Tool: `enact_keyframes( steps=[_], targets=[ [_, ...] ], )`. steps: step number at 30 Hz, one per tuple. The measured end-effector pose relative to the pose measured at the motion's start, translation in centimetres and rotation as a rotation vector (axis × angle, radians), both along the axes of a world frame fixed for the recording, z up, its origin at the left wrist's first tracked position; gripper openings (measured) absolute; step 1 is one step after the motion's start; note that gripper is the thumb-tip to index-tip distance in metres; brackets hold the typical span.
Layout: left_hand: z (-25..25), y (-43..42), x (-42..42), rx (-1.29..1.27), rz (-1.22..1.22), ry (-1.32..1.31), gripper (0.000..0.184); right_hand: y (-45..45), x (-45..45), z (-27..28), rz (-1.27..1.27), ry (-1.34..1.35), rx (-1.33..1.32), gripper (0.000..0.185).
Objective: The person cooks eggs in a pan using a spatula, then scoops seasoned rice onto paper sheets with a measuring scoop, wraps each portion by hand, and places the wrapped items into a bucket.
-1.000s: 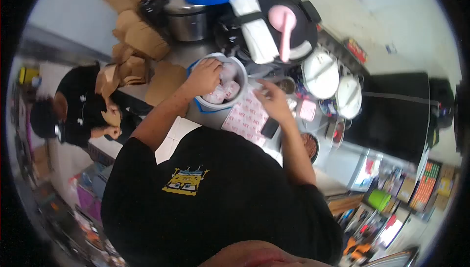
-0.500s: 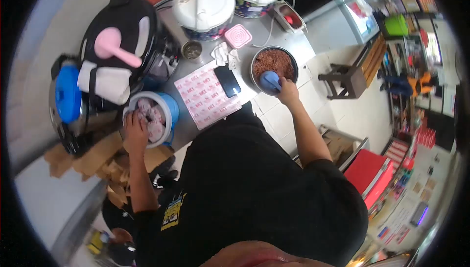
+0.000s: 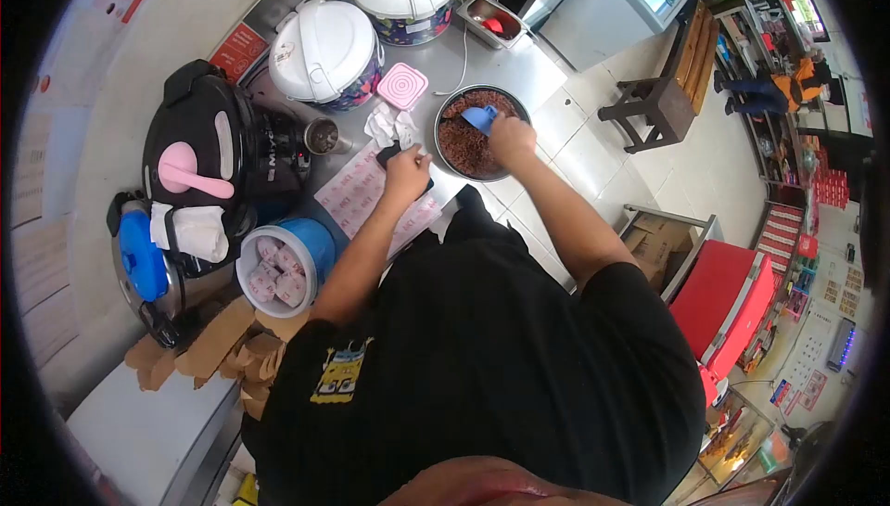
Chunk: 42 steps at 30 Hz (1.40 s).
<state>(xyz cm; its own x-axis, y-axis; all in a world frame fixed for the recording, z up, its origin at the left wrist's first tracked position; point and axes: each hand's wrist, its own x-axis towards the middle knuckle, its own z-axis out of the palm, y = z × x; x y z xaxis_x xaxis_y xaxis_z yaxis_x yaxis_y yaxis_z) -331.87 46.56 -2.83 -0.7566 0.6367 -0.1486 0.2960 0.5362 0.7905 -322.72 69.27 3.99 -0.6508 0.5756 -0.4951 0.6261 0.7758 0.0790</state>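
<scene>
My right hand (image 3: 512, 142) grips the handle of a blue scoop (image 3: 479, 117), which rests in a round metal pot of reddish-brown grainy food (image 3: 471, 149). Over a dark phone (image 3: 387, 154) lying on the printed paper sheets (image 3: 350, 192) is my left hand (image 3: 408, 175), its fingers curled together. Whether it holds the phone or anything small is hidden. Left of that forearm stands a blue-and-white bucket (image 3: 324, 244) containing several paper-wrapped packets (image 3: 289, 287).
Behind the sheets are a pink patterned box (image 3: 402, 86), crumpled tissue (image 3: 389, 124) and a metal cup (image 3: 324, 137). Two white-lidded containers (image 3: 324, 50) line the back. A black cooker (image 3: 199, 130) bears a pink ladle (image 3: 190, 172). A person (image 3: 783, 93) stands far right.
My left hand has left the packets in the bucket and moved right, onto the phone and paper. My right hand has shifted the scoop toward the back of the pot. The camera view has turned.
</scene>
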Motion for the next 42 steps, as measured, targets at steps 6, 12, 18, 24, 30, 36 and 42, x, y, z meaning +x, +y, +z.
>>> enact_keyframes(
  steps=[6, 12, 18, 24, 30, 36, 42],
  targets=[
    [-2.5, 5.0, -1.0, -0.197, -0.075, 0.009, 0.021, -3.9, 0.9, -6.1, 0.059, 0.016, 0.152, 0.047],
    [-3.0, 5.0, -1.2, -0.153, 0.009, -0.139, 0.016, -3.8, 0.7, -9.4, 0.030, 0.034, -0.250, 0.043],
    [-3.8, 5.2, -1.4, -0.261, 0.017, -0.137, 0.019, -5.5, 0.4, -5.8, -0.055, 0.117, -0.395, 0.029],
    [-4.8, 5.0, -0.8, 0.030, 0.324, -0.628, 0.027, 2.0, 1.9, -7.1, -0.069, 0.146, -0.609, 0.033],
    [-3.4, 4.6, 2.2, 0.030, 0.465, -0.677, 0.027, 5.7, 2.7, -4.2, 0.026, 0.081, -0.400, 0.031],
    [-8.1, 4.4, 3.7, 0.141, 0.553, -0.859, 0.015, 0.5, 1.1, -5.1, 0.384, -0.037, -0.075, 0.028],
    [-5.5, 5.3, 4.5, 0.111, 0.682, -0.814, 0.006, -2.9, 2.5, -4.8, 0.335, -0.041, -0.279, 0.025]
  ],
)
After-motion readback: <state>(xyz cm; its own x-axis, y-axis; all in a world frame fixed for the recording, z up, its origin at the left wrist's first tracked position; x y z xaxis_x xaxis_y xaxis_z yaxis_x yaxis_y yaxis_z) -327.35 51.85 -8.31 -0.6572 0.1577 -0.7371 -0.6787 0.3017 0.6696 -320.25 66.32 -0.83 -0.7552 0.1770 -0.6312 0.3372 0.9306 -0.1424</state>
